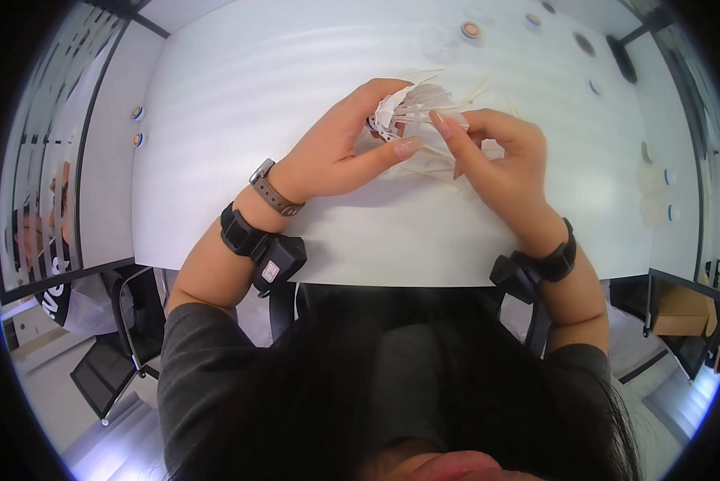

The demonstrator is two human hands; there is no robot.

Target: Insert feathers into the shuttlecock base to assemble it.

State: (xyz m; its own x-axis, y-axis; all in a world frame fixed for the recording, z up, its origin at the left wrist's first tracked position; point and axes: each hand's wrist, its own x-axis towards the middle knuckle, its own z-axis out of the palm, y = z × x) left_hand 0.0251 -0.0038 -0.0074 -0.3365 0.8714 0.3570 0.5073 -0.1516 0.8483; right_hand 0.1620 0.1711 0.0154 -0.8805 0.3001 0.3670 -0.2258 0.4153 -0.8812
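My left hand [345, 143] is wrapped round a small white holder [387, 114] with a lacy, cut-out rim. Several thin white sticks [416, 111] and a translucent white piece poke out of it towards the right. My right hand [506, 157] is closed in a pinch at the ends of these sticks; what lies between thumb and fingers is too small to make out. Loose pale thin sticks [432, 172] lie on the white table [424, 240] under and beyond both hands.
Round table fittings [470, 30] sit along the far edge. Low partitions [107, 136] border the table on the left and right. A black chair [111, 373] stands at the lower left, and a cardboard box [683, 311] is at the lower right. A person is partly visible beyond the left partition.
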